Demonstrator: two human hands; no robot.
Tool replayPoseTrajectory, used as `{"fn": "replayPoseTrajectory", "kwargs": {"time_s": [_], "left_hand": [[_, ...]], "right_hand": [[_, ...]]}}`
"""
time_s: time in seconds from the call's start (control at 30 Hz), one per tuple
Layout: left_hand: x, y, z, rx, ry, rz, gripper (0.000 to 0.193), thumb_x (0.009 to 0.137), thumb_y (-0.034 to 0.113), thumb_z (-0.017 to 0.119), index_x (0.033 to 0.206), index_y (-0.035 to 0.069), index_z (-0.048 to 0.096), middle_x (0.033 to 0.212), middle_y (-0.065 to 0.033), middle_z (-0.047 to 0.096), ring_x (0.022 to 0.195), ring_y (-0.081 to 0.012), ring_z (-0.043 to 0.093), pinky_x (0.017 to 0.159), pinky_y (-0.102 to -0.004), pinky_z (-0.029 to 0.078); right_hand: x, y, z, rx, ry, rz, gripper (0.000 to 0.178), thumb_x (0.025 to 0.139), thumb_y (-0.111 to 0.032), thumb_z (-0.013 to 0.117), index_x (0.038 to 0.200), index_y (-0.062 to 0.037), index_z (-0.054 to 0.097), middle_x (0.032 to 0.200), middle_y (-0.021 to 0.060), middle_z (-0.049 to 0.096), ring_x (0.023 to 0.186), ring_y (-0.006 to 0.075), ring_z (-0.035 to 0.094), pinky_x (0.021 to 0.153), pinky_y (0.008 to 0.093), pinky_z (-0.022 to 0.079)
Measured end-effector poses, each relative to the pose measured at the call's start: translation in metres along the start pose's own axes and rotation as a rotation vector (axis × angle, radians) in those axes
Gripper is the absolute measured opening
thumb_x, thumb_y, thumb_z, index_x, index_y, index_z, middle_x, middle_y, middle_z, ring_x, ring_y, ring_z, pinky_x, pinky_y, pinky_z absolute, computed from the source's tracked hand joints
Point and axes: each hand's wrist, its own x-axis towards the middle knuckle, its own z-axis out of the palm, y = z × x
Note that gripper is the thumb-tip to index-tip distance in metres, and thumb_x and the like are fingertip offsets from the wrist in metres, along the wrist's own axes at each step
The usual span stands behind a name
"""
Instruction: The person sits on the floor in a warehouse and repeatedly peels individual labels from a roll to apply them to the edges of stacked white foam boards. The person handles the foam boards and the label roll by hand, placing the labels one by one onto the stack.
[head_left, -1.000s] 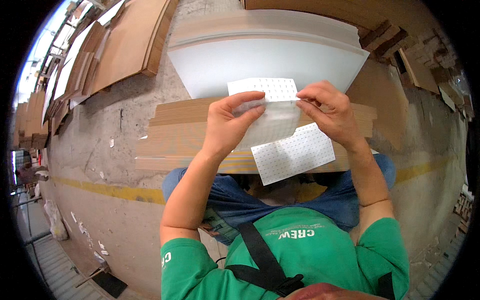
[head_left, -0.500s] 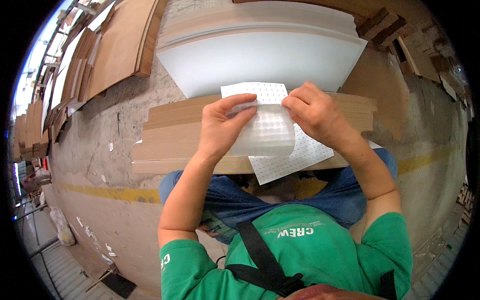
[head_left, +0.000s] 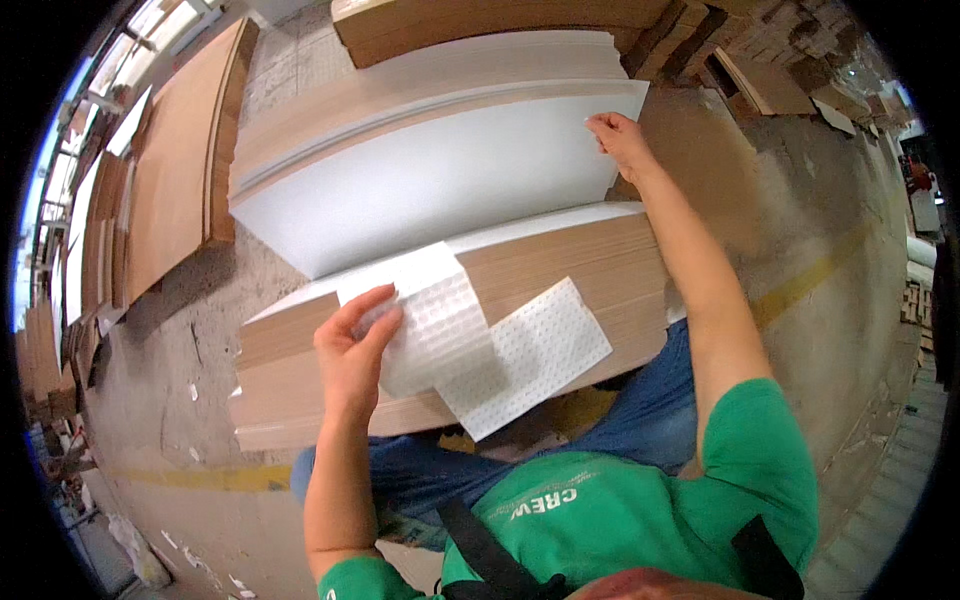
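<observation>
My left hand (head_left: 352, 345) pinches the edge of a translucent sheet of round clear stickers (head_left: 432, 335) between thumb and forefinger. This sheet lies across a stack of brown boards (head_left: 575, 250) in front of my knees. Partly under it, a white sheet with rows of small marks (head_left: 535, 355) rests at a slant on the boards. My right hand (head_left: 622, 142) is stretched far forward, at the right end of a large white panel (head_left: 430, 170). Its fingertips are pinched together near the panel's upper right corner, and whatever they hold is too small to make out.
Behind the white panel stand more pale boards (head_left: 420, 75) and a long brown box (head_left: 500, 25). Large brown sheets (head_left: 175, 160) lean in a pile on the left. On the right, flat cardboard (head_left: 705, 170) lies on the concrete floor, crossed by a yellow line (head_left: 800, 285).
My right hand has left the sticker sheet and reached forward to the white panel's right corner. My left hand keeps its hold, with the sheet now lower and farther left in view.
</observation>
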Motion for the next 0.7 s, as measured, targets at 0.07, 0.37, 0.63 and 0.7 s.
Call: {"fn": "replayPoseTrajectory", "kwargs": {"time_s": [0.07, 0.37, 0.63, 0.7], "left_hand": [[0.002, -0.003, -0.001, -0.004, 0.015, -0.027, 0.027, 0.074, 0.003, 0.063, 0.100, -0.001, 0.061, 0.094, -0.0100, 0.061, 0.081, -0.0137, 0.057, 0.072, -0.0246, 0.047], [0.005, -0.010, 0.001, -0.068, 0.042, -0.079, 0.025, 0.074, 0.002, 0.063, 0.099, -0.001, 0.061, 0.093, -0.0093, 0.061, 0.082, -0.0133, 0.056, 0.074, -0.0242, 0.045], [0.009, -0.013, 0.003, -0.076, 0.044, -0.076, 0.024, 0.073, 0.001, 0.065, 0.097, -0.001, 0.061, 0.093, -0.0103, 0.062, 0.081, -0.0128, 0.057, 0.073, -0.0232, 0.045], [0.007, -0.014, 0.002, -0.089, 0.054, -0.068, 0.024, 0.073, 0.001, 0.064, 0.097, -0.001, 0.061, 0.093, -0.0103, 0.062, 0.080, -0.0126, 0.057, 0.073, -0.0230, 0.045]], "right_hand": [[0.030, 0.025, -0.011, -0.185, 0.169, -0.060, 0.016, 0.081, -0.018, 0.058, 0.089, -0.0038, 0.060, 0.073, 0.0003, 0.055, 0.066, 0.0114, 0.050, 0.061, 0.0244, 0.042], [0.082, 0.090, -0.018, -0.614, 0.450, -0.479, 0.018, 0.076, -0.019, 0.062, 0.084, -0.0032, 0.060, 0.073, 0.0095, 0.060, 0.067, 0.0182, 0.057, 0.061, 0.0299, 0.045], [0.095, 0.092, -0.083, -0.091, 0.466, -0.008, 0.038, 0.072, -0.033, 0.069, 0.087, 0.0012, 0.059, 0.072, 0.0075, 0.060, 0.064, 0.0179, 0.056, 0.060, 0.0313, 0.045], [0.082, 0.059, -0.071, -0.127, 0.430, 0.043, 0.037, 0.073, -0.032, 0.068, 0.086, 0.0020, 0.061, 0.071, 0.0067, 0.061, 0.063, 0.0166, 0.055, 0.060, 0.0309, 0.044]]}}
